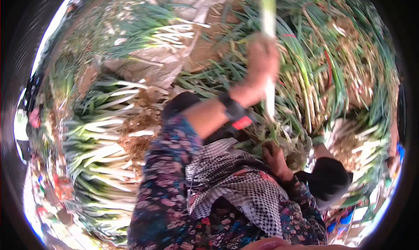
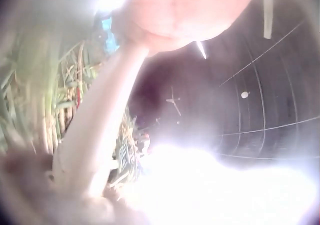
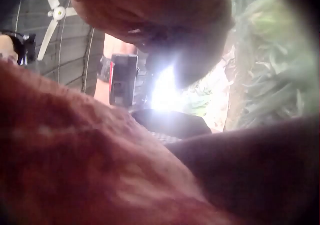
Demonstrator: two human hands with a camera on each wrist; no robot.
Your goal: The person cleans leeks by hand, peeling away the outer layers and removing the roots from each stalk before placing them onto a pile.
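My left hand [image 1: 262, 64] grips a leek [image 1: 269, 97] around its pale shaft, green end up and white root end down. The left wrist view shows the fingers of this hand [image 2: 185, 15] closed over the white shaft [image 2: 97, 125]. Below the root end, close to my lap, is my right hand [image 1: 277, 160], beside loose leaves and peelings [image 1: 273, 132]. In the right wrist view the right hand [image 3: 155, 15] is dark and close to the lens; whether its fingers hold anything cannot be made out.
Leeks [image 1: 104, 141] lie in a long row at the left, roots inward. A smaller bunch [image 1: 172, 34] rests on a plastic sheet [image 1: 174, 66]. Unsorted leeks [image 1: 307, 93] with red ties are heaped at the right; more leeks [image 1: 364, 149] lie beyond my dark-clad knee [image 1: 327, 176].
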